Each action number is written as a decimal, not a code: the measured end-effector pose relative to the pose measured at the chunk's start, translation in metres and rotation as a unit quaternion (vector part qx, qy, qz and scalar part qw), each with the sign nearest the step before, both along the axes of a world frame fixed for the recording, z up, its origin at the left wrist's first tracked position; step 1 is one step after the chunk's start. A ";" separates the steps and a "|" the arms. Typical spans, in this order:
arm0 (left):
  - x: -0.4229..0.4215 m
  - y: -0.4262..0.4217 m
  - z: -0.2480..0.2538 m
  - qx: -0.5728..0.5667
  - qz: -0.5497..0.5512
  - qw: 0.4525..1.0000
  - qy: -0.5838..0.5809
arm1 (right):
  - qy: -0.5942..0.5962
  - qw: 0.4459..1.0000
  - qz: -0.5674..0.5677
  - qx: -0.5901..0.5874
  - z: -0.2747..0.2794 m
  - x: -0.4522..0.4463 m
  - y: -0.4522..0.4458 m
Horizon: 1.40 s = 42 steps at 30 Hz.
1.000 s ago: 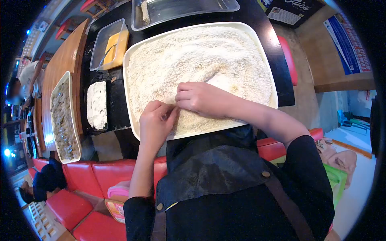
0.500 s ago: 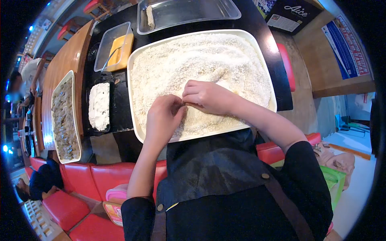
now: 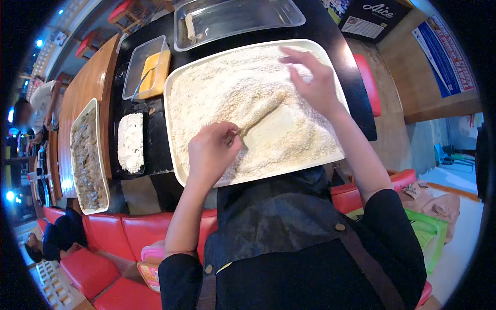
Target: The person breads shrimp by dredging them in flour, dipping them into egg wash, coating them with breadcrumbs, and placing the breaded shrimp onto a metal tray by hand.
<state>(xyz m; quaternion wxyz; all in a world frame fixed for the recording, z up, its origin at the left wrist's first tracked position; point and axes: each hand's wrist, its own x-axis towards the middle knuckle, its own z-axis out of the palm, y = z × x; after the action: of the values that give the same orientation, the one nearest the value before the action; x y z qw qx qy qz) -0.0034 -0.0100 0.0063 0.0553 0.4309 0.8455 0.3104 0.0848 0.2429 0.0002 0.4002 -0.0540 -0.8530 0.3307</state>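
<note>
A large white tray in front of me holds a thick bed of pale breadcrumbs. A long crumb-coated stick of food lies slantwise across it, beside a patch scraped down to the tray's bottom. My left hand pinches the stick's thin near end between thumb and fingers. Its far end rests among the crumbs. Over the tray's right part, my right hand is raised with fingers apart, slightly blurred and holding nothing.
Behind stands a clear tray with one coated stick. To the left are a container of yellow batter with a utensil, a black tray of white flour, and a long tray of greyish pieces. A person is at far left.
My right hand has lifted away from my left hand, up and to the right, and its fingers have spread. The coated stick is now uncovered, while my left hand stays at its end.
</note>
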 end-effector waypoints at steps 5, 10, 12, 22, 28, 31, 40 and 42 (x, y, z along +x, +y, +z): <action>-0.004 0.019 0.028 0.115 -0.049 0.991 -0.039 | 0.012 0.994 -0.066 -0.082 -0.016 0.011 0.024; -0.013 0.069 0.076 0.158 -0.111 0.981 -0.004 | 0.004 0.993 -0.106 -0.057 -0.014 0.015 0.026; -0.024 0.090 0.098 0.145 -0.123 0.982 0.006 | 0.005 0.991 -0.124 -0.049 -0.016 0.017 0.031; -0.137 0.163 0.193 0.037 -0.081 0.987 0.135 | 0.037 0.984 -0.146 -0.095 -0.015 0.021 0.044; -0.238 0.204 0.156 0.105 -0.004 0.964 0.244 | 0.015 0.982 -0.157 -0.102 -0.010 0.021 0.045; -0.275 0.209 0.105 0.135 0.011 0.951 0.276 | 0.014 0.982 -0.160 -0.096 -0.012 0.020 0.046; -0.240 0.156 0.007 -0.101 -0.007 0.992 0.070 | 0.024 0.984 -0.160 -0.080 -0.012 0.019 0.047; -0.233 0.154 0.007 -0.015 0.023 0.999 0.039 | 0.023 0.983 -0.160 -0.087 -0.012 0.018 0.047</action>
<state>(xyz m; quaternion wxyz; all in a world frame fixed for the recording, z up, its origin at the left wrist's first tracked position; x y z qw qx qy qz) -0.2369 0.1437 0.0129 0.0215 0.4224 0.8611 0.2822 0.1027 0.2896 -0.0113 0.4609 -0.2174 -0.7919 0.3364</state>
